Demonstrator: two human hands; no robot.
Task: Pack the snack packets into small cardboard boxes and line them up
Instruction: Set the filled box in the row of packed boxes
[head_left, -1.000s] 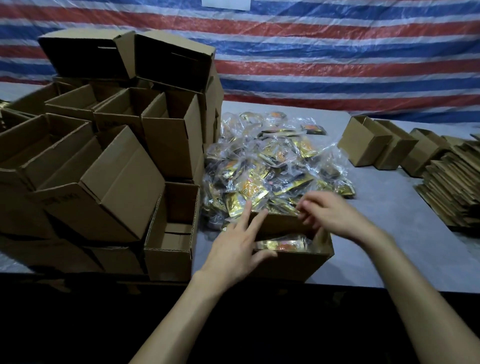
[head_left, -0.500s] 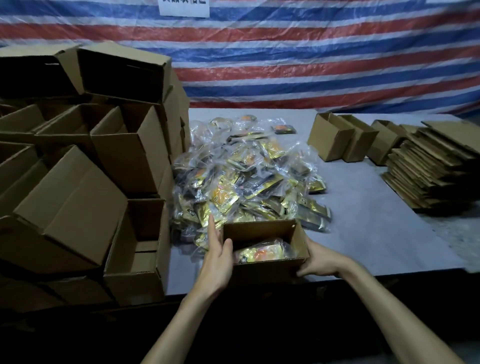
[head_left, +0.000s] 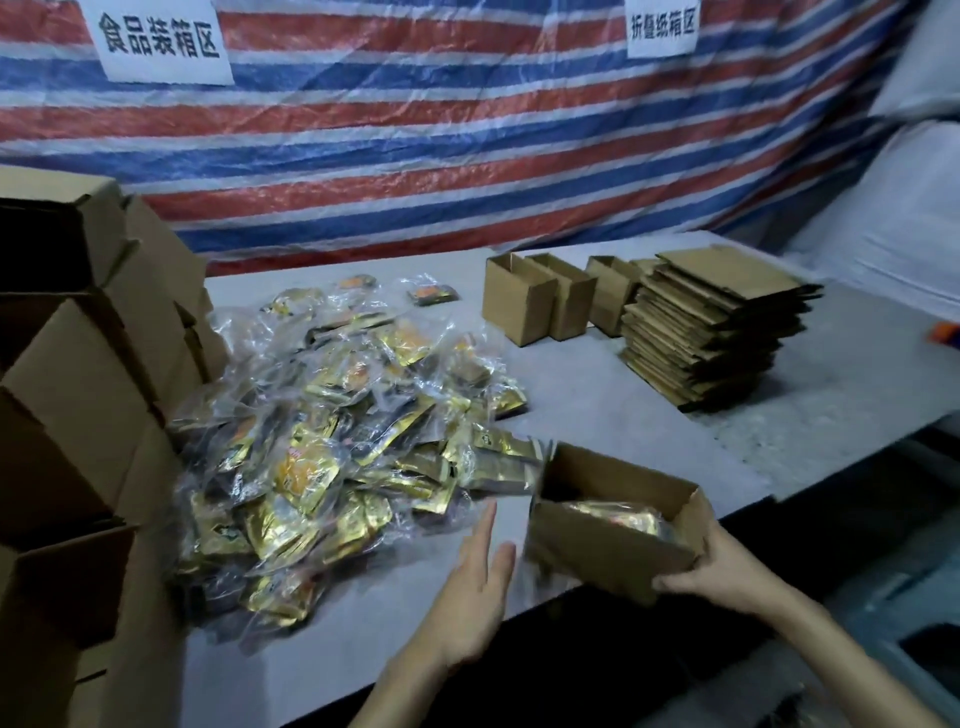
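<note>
A small open cardboard box (head_left: 597, 551) with gold snack packets (head_left: 618, 517) inside hangs tilted over the table's near edge. My right hand (head_left: 727, 569) grips its right end, thumb on the front wall. My left hand (head_left: 475, 587) is apart from the box on its left, fingers straight and holding nothing. A big heap of gold and clear snack packets (head_left: 337, 447) lies on the grey table (head_left: 597, 384) to the left. Three small open boxes (head_left: 540, 306) stand in a row at the back.
A stack of flat folded cartons (head_left: 717, 332) lies at the back right. A tall pile of empty cardboard boxes (head_left: 78, 395) fills the left side. A striped tarp (head_left: 467, 135) with two paper signs hangs behind. An orange object (head_left: 945, 332) shows at the right edge.
The box has moved right and lifted off the table in my right hand. My left hand has let go of its left end. The view has swung to the right.
</note>
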